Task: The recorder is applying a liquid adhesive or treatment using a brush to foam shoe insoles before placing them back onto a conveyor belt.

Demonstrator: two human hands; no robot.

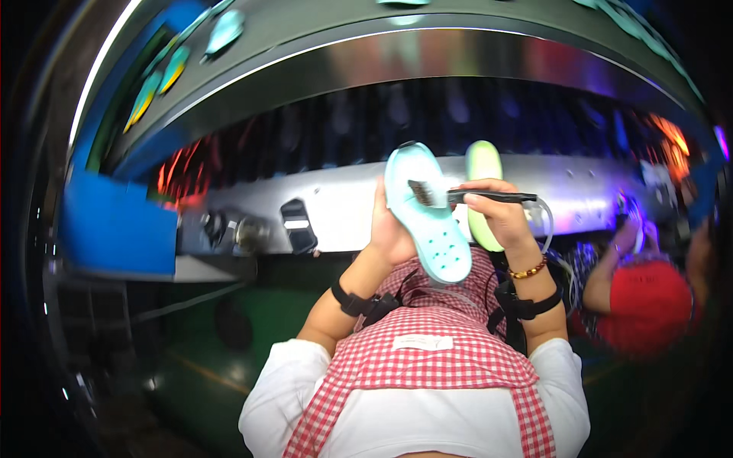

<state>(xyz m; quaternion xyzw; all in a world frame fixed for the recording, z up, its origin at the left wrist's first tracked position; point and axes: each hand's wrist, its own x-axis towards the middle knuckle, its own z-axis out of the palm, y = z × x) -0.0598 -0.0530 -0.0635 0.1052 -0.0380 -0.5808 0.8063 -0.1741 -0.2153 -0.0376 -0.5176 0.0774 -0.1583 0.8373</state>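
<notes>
My left hand (391, 233) grips a light turquoise, sole-shaped foam shoe piece (408, 216) along its left edge. The piece is tilted up above the metal bench, and its end nearer me has several small holes. Between the fingers of my right hand (496, 210) is a brush (496, 196) with a black handle and a thin pale tube running from it. Dark, blurred bristles lie against the face of the shoe piece in its upper half. A yellow-green sole piece (483, 164) is behind my right hand, partly hidden by it.
A phone-like dark object (298, 226) lies on the metal bench (343, 183), beside a blurred jar (251, 233). Beyond, a grey conveyor belt (305, 30) carries turquoise shoe pieces (225, 32). A blue panel (118, 221) stands left; a person in a red cap (653, 305) works at right.
</notes>
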